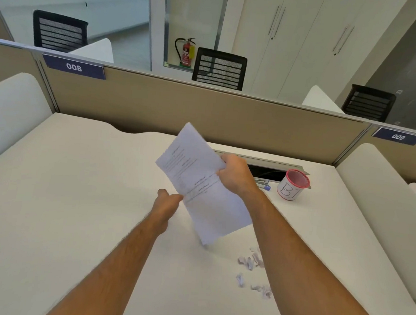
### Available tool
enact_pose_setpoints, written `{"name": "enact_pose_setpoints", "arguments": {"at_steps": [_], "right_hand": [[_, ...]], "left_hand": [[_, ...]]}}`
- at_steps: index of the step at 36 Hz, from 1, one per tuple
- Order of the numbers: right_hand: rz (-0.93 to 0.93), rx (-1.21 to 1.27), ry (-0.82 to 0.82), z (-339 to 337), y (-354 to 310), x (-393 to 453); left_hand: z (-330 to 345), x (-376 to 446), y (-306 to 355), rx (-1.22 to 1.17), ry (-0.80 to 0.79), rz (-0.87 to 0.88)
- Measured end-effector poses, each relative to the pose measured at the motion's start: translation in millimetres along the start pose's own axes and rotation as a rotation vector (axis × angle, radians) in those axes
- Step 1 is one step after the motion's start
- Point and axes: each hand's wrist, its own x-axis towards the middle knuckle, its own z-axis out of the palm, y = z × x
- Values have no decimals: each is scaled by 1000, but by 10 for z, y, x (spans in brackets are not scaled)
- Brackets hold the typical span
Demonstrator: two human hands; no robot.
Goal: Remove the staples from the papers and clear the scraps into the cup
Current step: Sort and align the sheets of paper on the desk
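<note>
Papers: a thin sheaf of printed white papers (200, 181) is held up off the tabletop (77, 185), tilted, its top corner pointing away toward the partition and its lower corner hanging just above the surface.
Right hand: the right hand (235, 175) grips the sheaf's right edge near the top, fingers curled round the paper.
Left hand: the left hand (168, 201) meets the sheaf's left edge about halfway down, fingers curled and pinching at that edge; what sits between the fingertips is too small to make out.
Scraps: a loose scatter of small torn paper scraps (252, 271) lies on the tabletop under the right forearm, in 2 rough clusters, near the sheaf's lower corner but apart from it.
Cup: a white cup (292, 185) with a red rim and handwritten letters on its side stands upright on the tabletop to the right of the right hand, well apart from the scraps.
Beside the cup: a small blue and silver tool (264, 184) lies between the right hand and the cup, partly hidden by the hand.
Behind: a beige partition (181, 106) carries number plates reading 008 (74, 66) and 009 (398, 136); black mesh chairs (219, 68) and a red fire extinguisher (186, 51) stand beyond it.
</note>
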Motion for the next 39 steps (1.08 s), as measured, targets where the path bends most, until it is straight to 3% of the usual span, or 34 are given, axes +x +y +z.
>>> {"name": "enact_pose_setpoints", "arguments": {"at_steps": [6, 15, 19, 39], "right_hand": [[23, 642, -43, -27, 345, -53], [186, 848, 209, 393, 638, -134], [223, 853, 273, 496, 691, -157], [195, 800, 177, 621, 860, -180]], "left_hand": [[-192, 73, 200, -224, -91, 233], [-43, -84, 396, 59, 42, 623], [22, -90, 289, 78, 67, 635], [11, 54, 91, 53, 25, 510]]}}
